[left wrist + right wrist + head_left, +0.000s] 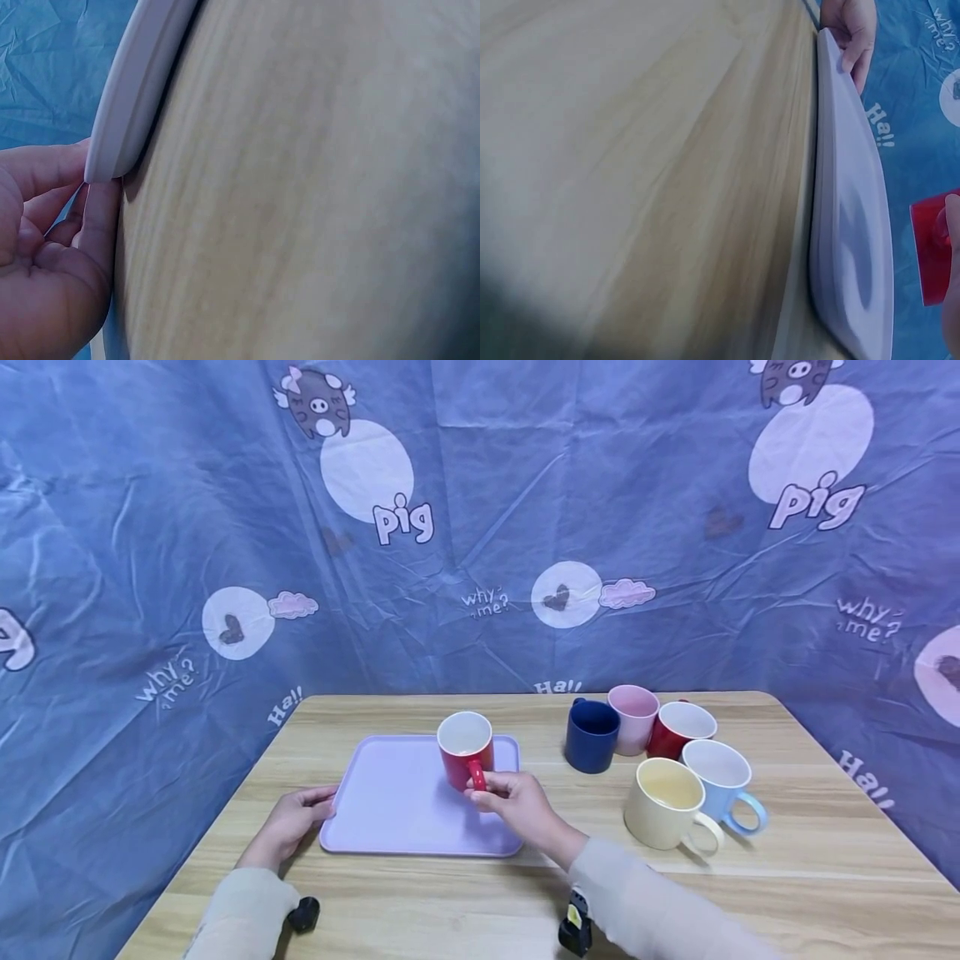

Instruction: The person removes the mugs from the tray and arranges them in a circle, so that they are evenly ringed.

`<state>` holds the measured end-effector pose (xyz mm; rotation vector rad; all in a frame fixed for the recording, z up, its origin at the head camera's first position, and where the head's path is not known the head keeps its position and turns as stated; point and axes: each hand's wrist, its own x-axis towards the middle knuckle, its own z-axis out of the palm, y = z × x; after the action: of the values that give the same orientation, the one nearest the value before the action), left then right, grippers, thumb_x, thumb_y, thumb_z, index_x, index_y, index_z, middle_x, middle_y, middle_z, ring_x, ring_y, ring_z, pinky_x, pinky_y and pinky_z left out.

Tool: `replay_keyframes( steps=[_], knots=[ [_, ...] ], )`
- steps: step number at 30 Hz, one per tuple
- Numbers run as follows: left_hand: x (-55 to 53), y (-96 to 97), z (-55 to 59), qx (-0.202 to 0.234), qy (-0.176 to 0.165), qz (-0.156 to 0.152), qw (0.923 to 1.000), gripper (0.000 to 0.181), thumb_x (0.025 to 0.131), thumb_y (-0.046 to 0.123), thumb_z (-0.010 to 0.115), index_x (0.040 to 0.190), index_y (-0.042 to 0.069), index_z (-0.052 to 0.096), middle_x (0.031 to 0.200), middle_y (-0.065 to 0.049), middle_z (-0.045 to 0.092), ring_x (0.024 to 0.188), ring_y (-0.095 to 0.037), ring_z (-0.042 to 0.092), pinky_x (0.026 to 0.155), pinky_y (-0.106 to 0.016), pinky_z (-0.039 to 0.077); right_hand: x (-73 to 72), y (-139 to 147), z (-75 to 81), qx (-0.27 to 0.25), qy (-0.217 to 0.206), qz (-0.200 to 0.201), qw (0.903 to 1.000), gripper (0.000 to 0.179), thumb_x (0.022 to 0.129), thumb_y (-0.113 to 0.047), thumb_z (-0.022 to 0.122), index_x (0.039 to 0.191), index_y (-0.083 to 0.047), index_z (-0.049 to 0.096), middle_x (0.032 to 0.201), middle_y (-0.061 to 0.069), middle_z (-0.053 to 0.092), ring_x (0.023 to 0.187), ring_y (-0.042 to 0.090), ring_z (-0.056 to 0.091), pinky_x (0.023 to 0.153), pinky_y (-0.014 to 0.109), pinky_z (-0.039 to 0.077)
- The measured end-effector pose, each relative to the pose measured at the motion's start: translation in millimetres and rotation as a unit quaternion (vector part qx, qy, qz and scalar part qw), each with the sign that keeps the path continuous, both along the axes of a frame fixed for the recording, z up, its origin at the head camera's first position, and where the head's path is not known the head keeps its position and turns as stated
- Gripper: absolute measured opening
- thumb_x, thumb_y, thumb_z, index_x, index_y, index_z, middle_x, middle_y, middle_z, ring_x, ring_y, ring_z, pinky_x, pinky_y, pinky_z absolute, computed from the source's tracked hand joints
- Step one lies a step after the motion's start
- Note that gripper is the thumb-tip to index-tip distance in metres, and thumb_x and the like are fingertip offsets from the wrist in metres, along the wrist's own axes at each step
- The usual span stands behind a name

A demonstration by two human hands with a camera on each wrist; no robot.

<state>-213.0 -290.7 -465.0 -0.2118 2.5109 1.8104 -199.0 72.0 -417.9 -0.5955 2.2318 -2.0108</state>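
Note:
My right hand (521,810) holds a red mug (456,768) with a white inside by its handle. The mug is upright above the right part of a lavender tray (382,793); in the right wrist view a gap shows between the red mug (928,255) and the tray (855,195). At the tray's left edge, my left hand (288,822) grips the rim. From the left wrist, fingers of that hand (56,247) show on both sides of the tray's rim (131,97).
Right of the tray stand a navy mug (588,747), a pink mug (633,727), another red mug (666,739), a light blue mug (716,785) and a cream mug (652,814), close together on the wooden table (420,910). A blue printed cloth (487,527) hangs behind.

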Motion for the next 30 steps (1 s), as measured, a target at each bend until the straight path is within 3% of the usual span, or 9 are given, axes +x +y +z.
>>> replay_keyframes(
  steps=[3, 12, 25, 30],
  knots=[
    [0.3, 0.3, 0.2, -0.003, -0.001, 0.001, 1.0, 0.043, 0.09, -0.004, 0.059, 0.129, -0.018, 0.046, 0.122, -0.029, 0.057, 0.1, -0.016, 0.059, 0.08, -0.021, 0.052, -2.0, 10.9, -9.5, -0.005, -0.001, 0.002, 1.0, 0.026, 0.084, -0.006, 0.07, 0.107, 0.006, 0.069, 0.097, 0.016, 0.07, 0.089, 0.027, 0.066, 0.074, 0.029, 0.057],
    [0.4, 1.5, 0.1, 0.002, -0.002, 0.003, 1.0, 0.042, 0.09, -0.005, 0.057, 0.128, -0.018, 0.046, 0.121, -0.029, 0.057, 0.098, -0.014, 0.059, 0.08, -0.02, 0.052, 10.4, 44.2, -15.8, 0.012, 0.001, -0.019, 0.9998, 0.025, 0.085, -0.006, 0.07, 0.106, 0.007, 0.069, 0.095, 0.016, 0.071, 0.08, 0.011, 0.063, 0.073, 0.025, 0.056],
    [1.7, 2.1, 3.3, -0.009, -0.004, -0.002, 1.0, 0.042, 0.09, -0.005, 0.057, 0.128, -0.018, 0.046, 0.123, -0.03, 0.055, 0.103, -0.018, 0.058, 0.082, -0.021, 0.052, 24.8, 81.3, -23.5, 0.021, -0.01, -0.051, 0.9984, 0.029, 0.086, -0.006, 0.069, 0.111, 0.009, 0.066, 0.096, 0.017, 0.07, 0.085, 0.022, 0.066, 0.073, 0.027, 0.057],
    [2.1, 1.7, 4.0, -0.007, -0.004, -0.003, 1.0, 0.043, 0.09, -0.004, 0.057, 0.128, -0.018, 0.046, 0.123, -0.03, 0.055, 0.103, -0.018, 0.058, 0.082, -0.022, 0.052, 27.5, 92.8, -29.2, 0.015, 0.002, -0.06, 0.9981, 0.029, 0.086, -0.004, 0.068, 0.112, 0.01, 0.065, 0.096, 0.018, 0.07, 0.085, 0.016, 0.066, 0.073, 0.03, 0.057]
  ],
)
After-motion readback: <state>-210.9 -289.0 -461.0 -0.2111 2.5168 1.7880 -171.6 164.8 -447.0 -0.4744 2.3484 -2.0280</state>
